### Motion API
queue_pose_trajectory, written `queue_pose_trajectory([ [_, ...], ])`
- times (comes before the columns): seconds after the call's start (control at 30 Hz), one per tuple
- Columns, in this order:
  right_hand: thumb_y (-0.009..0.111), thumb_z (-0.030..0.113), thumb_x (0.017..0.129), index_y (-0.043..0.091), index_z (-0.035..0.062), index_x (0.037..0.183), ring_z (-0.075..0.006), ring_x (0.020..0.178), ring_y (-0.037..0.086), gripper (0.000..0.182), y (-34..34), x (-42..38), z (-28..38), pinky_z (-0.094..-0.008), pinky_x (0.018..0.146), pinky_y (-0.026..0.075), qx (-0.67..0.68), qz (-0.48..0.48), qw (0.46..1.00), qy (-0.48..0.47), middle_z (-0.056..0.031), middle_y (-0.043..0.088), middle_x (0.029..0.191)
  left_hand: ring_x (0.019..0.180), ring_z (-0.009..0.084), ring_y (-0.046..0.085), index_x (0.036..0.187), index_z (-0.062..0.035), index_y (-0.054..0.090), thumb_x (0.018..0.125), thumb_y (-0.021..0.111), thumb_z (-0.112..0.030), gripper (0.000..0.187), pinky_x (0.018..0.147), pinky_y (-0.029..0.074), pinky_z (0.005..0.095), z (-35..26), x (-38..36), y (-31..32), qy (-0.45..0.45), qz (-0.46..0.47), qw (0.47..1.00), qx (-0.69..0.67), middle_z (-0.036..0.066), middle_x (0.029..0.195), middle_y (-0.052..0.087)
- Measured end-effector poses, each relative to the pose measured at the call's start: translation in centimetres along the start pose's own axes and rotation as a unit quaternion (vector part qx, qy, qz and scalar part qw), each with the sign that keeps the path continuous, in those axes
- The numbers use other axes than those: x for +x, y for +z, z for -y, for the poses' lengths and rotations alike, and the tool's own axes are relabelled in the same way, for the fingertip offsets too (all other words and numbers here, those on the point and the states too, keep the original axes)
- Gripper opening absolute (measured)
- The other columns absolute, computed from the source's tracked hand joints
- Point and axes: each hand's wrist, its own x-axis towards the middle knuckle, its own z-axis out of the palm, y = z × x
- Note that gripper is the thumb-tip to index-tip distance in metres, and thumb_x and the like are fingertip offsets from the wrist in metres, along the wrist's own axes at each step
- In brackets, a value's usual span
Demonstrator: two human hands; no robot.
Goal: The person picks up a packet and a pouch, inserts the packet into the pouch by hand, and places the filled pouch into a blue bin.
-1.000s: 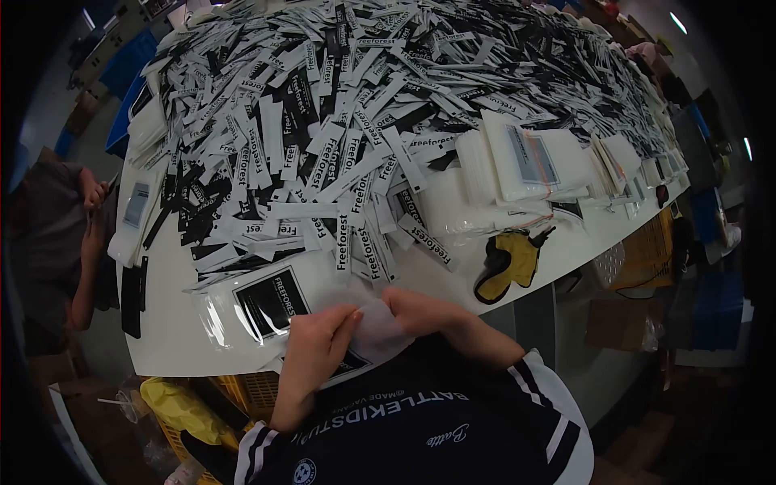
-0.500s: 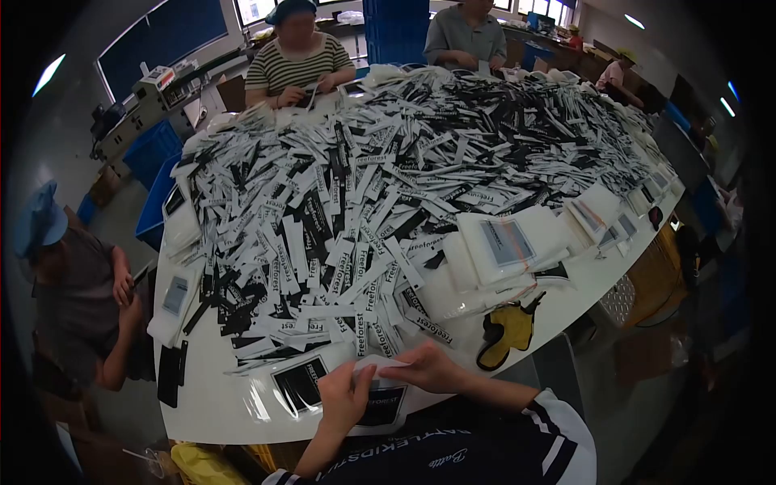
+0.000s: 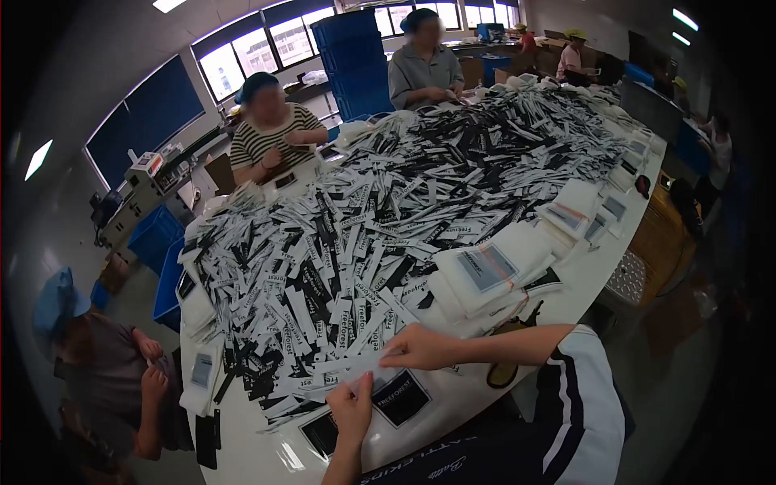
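Note:
Both of my hands are at the near edge of the white table. My left hand (image 3: 352,411) pinches the lower left side of a translucent white sheet (image 3: 364,369), thumb pointing up. On its right, my right hand (image 3: 419,347) grips the same sheet between thumb and fingers. Just below my right hand lies a clear packet with a black FREEFOREST panel (image 3: 402,397). Another black-panelled packet (image 3: 322,435) lies left of my left hand. Beyond my hands spreads a large heap of black and white Freeforest strips (image 3: 356,267).
Stacked packets (image 3: 485,271) lie right of the heap, with a yellow and black item (image 3: 503,373) partly hidden by my right arm. Co-workers stand behind the table and at the left. Blue crates (image 3: 349,65) are stacked behind; more stand at the left.
The view has tilted up and shifted. My hands have drawn slightly apart, with the sheet stretched between them, and the black-panelled packet below shows more fully. My right forearm now covers much of the yellow item.

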Motion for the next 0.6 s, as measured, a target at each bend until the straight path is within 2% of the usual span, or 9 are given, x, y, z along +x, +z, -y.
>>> queue_pose_trajectory([
  [0.03,0.063,0.027,0.081,0.062,-0.0011,0.082,-0.0252,0.054,0.053,0.028,-0.8,0.3,0.2,-0.0323,0.056,0.043,0.009,0.021,0.999,0.032,-0.0158,0.057,0.062,0.056,0.0069,0.05,0.079,0.0038,0.065,0.081,0.066,-0.014,0.018,0.053,0.039,0.0229,-0.4,0.8,0.4,-0.026,0.009,0.998,-0.065,0.003,0.064,0.062],
  [0.13,0.063,0.029,0.081,0.063,-0.0023,0.082,-0.0213,0.055,0.053,0.031,-2.5,1.3,0.7,-0.0327,0.056,0.042,-0.033,0.044,0.997,0.057,-0.0162,0.058,0.064,0.061,0.0059,0.052,0.08,0.0036,0.066,0.081,0.067,-0.016,0.019,0.056,0.04,0.0214,-1.3,3.2,0.6,-0.098,0.03,0.981,-0.165,0.002,0.071,0.063],
  [0.17,0.062,0.033,0.082,0.062,-0.0021,0.092,-0.0212,0.067,0.059,0.036,-3.6,2.1,0.7,-0.0324,0.063,0.046,0.011,0.099,0.99,0.097,-0.0179,0.063,0.078,0.062,0.0061,0.052,0.08,0.0031,0.066,0.08,0.067,-0.017,0.02,0.057,0.041,0.0219,-0.5,3.6,1.0,-0.096,0.035,0.979,-0.178,0.002,0.072,0.063],
  [0.27,0.061,0.039,0.082,0.055,-0.0018,0.112,-0.0271,0.097,0.06,0.051,-9.5,4.4,-1.7,-0.0326,0.083,0.047,-0.028,-0.018,0.998,0.044,-0.0185,0.062,0.105,0.061,0.0066,0.052,0.074,0.0031,0.065,0.081,0.066,-0.017,0.021,0.058,0.042,0.0233,0.8,4.3,3.0,-0.067,-0.006,0.985,-0.158,0.002,0.069,0.063],
  [0.37,0.058,0.046,0.081,0.054,-0.0031,0.113,-0.0289,0.101,0.057,0.059,-19.7,5.9,-7.4,-0.0359,0.086,0.045,-0.258,-0.177,0.934,0.174,-0.0192,0.058,0.111,0.064,0.0087,0.054,0.078,0.005,0.064,0.082,0.064,-0.019,0.025,0.06,0.044,0.0253,3.9,3.9,5.0,-0.104,0.006,0.979,-0.172,0.004,0.07,0.063],
  [0.47,0.048,0.055,0.083,0.049,-0.0047,0.119,-0.0332,0.112,0.05,0.07,-26.9,4.6,-13.2,-0.0403,0.092,0.039,-0.402,-0.185,0.809,0.386,-0.0221,0.051,0.121,0.065,0.0116,0.057,0.079,0.0056,0.063,0.082,0.064,-0.02,0.026,0.061,0.045,0.0271,6.0,3.6,6.4,-0.112,0.004,0.985,-0.131,0.007,0.071,0.064],
  [0.53,0.043,0.058,0.084,0.042,-0.0039,0.126,-0.0349,0.118,0.045,0.075,-29.5,3.1,-16.8,-0.0401,0.098,0.034,-0.338,-0.169,0.779,0.5,-0.0223,0.047,0.127,0.064,0.0138,0.059,0.08,0.0054,0.063,0.082,0.064,-0.02,0.025,0.061,0.045,0.0279,6.1,3.8,6.5,-0.093,0.007,0.988,-0.123,0.01,0.071,0.065],
  [0.57,0.043,0.058,0.084,0.042,-0.0039,0.126,-0.0349,0.118,0.045,0.075,-32.4,2.2,-23.3,-0.0401,0.098,0.034,-0.345,-0.16,0.778,0.501,-0.0223,0.047,0.127,0.063,0.0158,0.06,0.081,0.005,0.062,0.082,0.064,-0.02,0.025,0.061,0.046,0.0284,6.0,3.8,6.4,-0.101,0.016,0.99,-0.1,0.011,0.071,0.065],
  [0.6,0.04,0.061,0.084,0.032,-0.0016,0.134,-0.0336,0.124,0.038,0.081,-37.1,-2.0,-29.8,-0.0379,0.101,0.03,-0.164,0.014,0.96,0.226,-0.0217,0.041,0.133,0.063,0.0158,0.06,0.081,0.005,0.062,0.082,0.064,-0.02,0.025,0.061,0.046,0.0284,6.3,3.7,6.5,-0.108,0.007,0.989,-0.104,0.011,0.071,0.065],
])
